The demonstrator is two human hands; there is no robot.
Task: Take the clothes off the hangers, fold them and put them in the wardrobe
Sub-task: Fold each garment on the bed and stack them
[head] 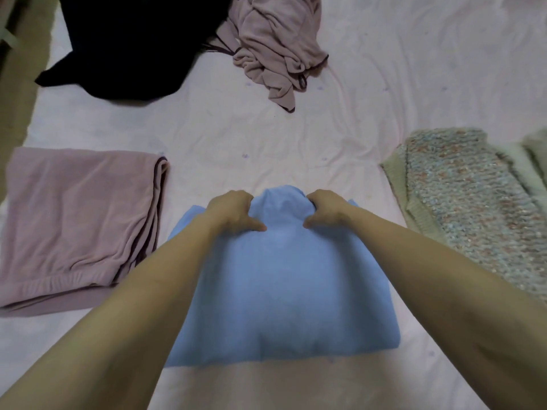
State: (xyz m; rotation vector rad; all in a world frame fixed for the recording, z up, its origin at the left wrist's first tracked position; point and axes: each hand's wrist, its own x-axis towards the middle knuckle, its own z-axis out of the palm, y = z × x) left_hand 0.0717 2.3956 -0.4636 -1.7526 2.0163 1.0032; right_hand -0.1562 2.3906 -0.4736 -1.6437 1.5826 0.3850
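Both forearms ran off the bottom edge; left hand (233, 213) and right hand (324, 210) pinched the blue garment (284, 279), curled fingertips hidden in its folds.

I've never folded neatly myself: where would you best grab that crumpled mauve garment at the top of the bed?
Probably its wide upper bunch, from above: the crumpled mauve garment lies heaped on the bed sheet, its folds standing up, and a narrow tail trails toward the camera.

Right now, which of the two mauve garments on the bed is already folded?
The mauve one on the left, beside the blue garment: it lies flat in a neat rectangle. The other mauve one, at the far end, is a crumpled heap.
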